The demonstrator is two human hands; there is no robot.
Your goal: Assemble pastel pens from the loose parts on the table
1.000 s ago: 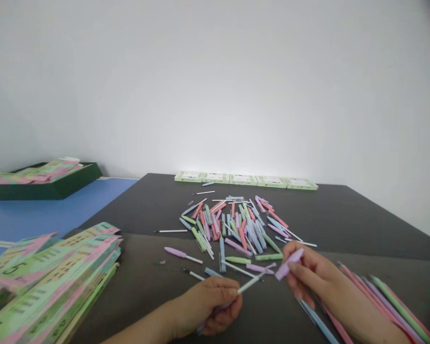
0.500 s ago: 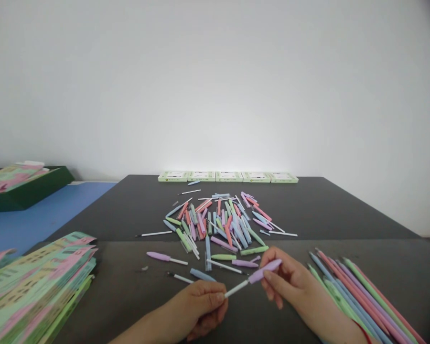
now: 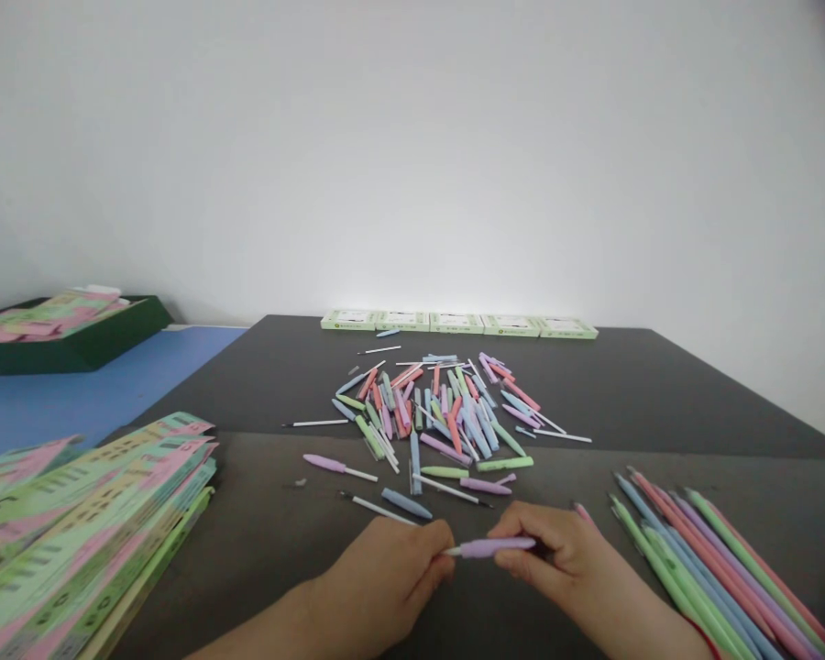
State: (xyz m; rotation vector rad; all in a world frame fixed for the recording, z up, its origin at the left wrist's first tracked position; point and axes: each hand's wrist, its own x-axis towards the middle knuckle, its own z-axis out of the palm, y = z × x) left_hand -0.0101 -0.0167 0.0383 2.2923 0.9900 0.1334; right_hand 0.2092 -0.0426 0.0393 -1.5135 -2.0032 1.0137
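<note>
My left hand (image 3: 399,573) is closed in a pinch on a white pen refill (image 3: 452,551), of which only a short bit shows beyond the fingers. A purple pen barrel (image 3: 482,547), tapered at one end, sits on the refill's other end. The fingers of my right hand (image 3: 556,550) are closed around the tapered side of that barrel. Both hands hover low over the near part of the black table. Just beyond my left hand lie a blue barrel piece (image 3: 407,503) and a loose white refill (image 3: 378,507).
A pile of colored pen parts (image 3: 446,408) spreads across the middle. Long colored pens (image 3: 721,559) lie at right. Printed packets (image 3: 110,522) are stacked at left, near a dark green tray (image 3: 120,332). Flat pale-green boxes (image 3: 457,323) line the far edge.
The purple barrel has turned from slanted to nearly level. My hands are closer together, and less white refill shows between them. The whole scene has shifted slightly right and up in view.
</note>
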